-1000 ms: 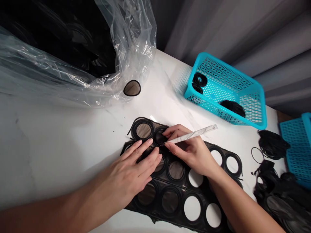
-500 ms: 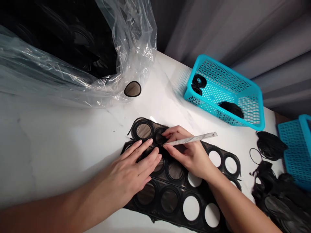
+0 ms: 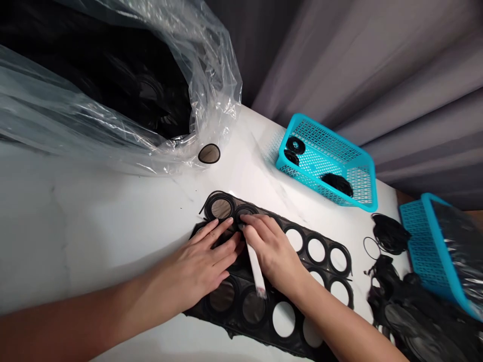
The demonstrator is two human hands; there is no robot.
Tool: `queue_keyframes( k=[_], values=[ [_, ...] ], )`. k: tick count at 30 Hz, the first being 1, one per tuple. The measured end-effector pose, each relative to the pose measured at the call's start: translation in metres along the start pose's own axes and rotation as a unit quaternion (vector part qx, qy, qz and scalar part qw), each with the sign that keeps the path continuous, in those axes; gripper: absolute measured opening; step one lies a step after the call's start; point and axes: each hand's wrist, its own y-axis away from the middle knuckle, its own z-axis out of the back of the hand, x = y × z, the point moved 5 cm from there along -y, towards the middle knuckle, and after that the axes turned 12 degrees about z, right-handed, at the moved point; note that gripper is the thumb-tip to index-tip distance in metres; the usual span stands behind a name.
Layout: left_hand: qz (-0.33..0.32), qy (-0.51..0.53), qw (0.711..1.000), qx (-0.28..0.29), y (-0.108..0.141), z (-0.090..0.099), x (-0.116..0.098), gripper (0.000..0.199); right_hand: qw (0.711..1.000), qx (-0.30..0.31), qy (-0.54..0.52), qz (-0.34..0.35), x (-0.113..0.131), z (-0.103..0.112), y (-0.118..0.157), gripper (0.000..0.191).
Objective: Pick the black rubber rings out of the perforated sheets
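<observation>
A black sheet [image 3: 264, 296] with rows of ringed round openings lies on the white table; some rings frame dark discs, others show white. My left hand [image 3: 206, 264] rests on the sheet with its fingers spread. Close beside it, my right hand [image 3: 269, 246] is closed on a slim whitish strip [image 3: 255, 271], which points down toward me. The right fingertips are at a ring [image 3: 244, 208] in the top row, and they partly hide it. A dark disc [image 3: 222, 208] fills the ring to its left.
A clear plastic bag [image 3: 215, 70] of black material lies at upper left, beside a loose oval piece [image 3: 209, 154]. A blue basket [image 3: 328, 136] holding black coils stands at upper right. Another blue basket [image 3: 426, 241], a black bundle [image 3: 390, 234] and black pieces [image 3: 415, 317] are at right.
The strip in my right hand has swung from pointing right to pointing down toward me. My left hand stays spread on the sheet. The view has shifted, with the baskets now further left.
</observation>
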Motion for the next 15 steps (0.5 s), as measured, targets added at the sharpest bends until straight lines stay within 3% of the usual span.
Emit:
queue_keyframes(
  k=[2, 4, 7, 9, 12, 15],
  values=[
    [-0.006, -0.011, 1.0, -0.008, 0.0, 0.0, 0.001, 0.041, 0.999, -0.04, 0.0, -0.032, -0.01, 0.004, -0.001, 0.018],
    [-0.011, -0.03, 0.999, -0.014, 0.0, 0.002, 0.001, 0.048, 0.987, -0.117, -0.017, -0.113, -0.033, 0.018, 0.002, 0.017],
    [-0.02, -0.042, 0.999, -0.021, -0.001, 0.009, 0.002, 0.048, 0.935, -0.235, -0.067, -0.256, -0.07, 0.045, 0.02, 0.02],
    [-0.028, -0.037, 0.999, -0.027, -0.002, 0.014, 0.002, 0.045, 0.9, -0.293, -0.125, -0.299, -0.082, 0.062, 0.035, 0.024],
    [-0.036, -0.029, 0.998, -0.031, -0.002, 0.021, 0.002, 0.043, 0.834, -0.377, -0.243, -0.32, -0.078, 0.082, 0.072, 0.028],
    [-0.033, -0.02, 0.999, -0.032, -0.002, 0.025, 0.004, 0.04, 0.771, -0.447, -0.263, -0.369, -0.053, 0.099, 0.14, 0.032]
  ],
)
